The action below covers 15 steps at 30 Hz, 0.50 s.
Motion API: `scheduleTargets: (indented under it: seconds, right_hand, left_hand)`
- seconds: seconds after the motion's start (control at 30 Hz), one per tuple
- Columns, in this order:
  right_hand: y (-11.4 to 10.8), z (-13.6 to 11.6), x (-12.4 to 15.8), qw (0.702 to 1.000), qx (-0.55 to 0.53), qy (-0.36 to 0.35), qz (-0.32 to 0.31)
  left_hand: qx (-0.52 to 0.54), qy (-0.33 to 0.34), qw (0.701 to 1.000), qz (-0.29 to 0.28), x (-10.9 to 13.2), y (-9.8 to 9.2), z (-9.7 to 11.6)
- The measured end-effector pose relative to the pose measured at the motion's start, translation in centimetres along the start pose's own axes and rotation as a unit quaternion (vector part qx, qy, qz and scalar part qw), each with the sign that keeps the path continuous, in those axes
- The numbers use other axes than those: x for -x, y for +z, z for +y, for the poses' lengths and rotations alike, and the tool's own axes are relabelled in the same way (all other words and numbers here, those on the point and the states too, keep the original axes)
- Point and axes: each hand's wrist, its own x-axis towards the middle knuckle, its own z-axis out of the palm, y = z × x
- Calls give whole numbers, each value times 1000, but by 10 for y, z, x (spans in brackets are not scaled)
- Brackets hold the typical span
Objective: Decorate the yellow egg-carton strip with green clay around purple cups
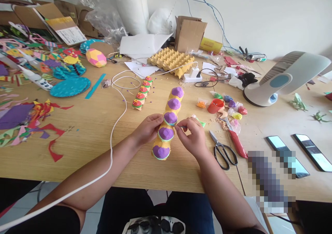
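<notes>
In the head view, the cardboard box (54, 21) at the far left bore a white label (73, 33) whose print was too small to read, and the lettering on the yellow box (210, 45) by the wall could not be made out either.

Five purple domes ran along the yellow strip (163, 142), which was held at a slant above the near middle of the table (85, 133); the three nearest domes showed pale green-blue edging. The left hand (149, 128) pinched the strip's left edge between thumb and fingers, beside the middle dome. The right hand (193, 135) had thumb and forefinger pressed together on a thin bluish piece (183, 126), close against that same dome.

Beyond them lay one smaller strip (141, 95) with five red-topped bumps. To the right were one pair of black-handled scissors (223, 151), one red-handled knife (236, 142), one orange cup (215, 105), two phones (287, 156) and one white fan (280, 80). One egg tray (171, 60) lay farther back.
</notes>
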Motion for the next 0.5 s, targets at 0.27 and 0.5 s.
scheduleTargets:
  seconds: [0.27,0.5]
  right_hand:
    - [1,1,0,1000,1,-4,-2]
    - [1,1,0,1000,2,-7,-8]
  left_hand:
    - [12,3,1000,4,0,1,0]
    - [28,-4,1000,6,-1,1,0]
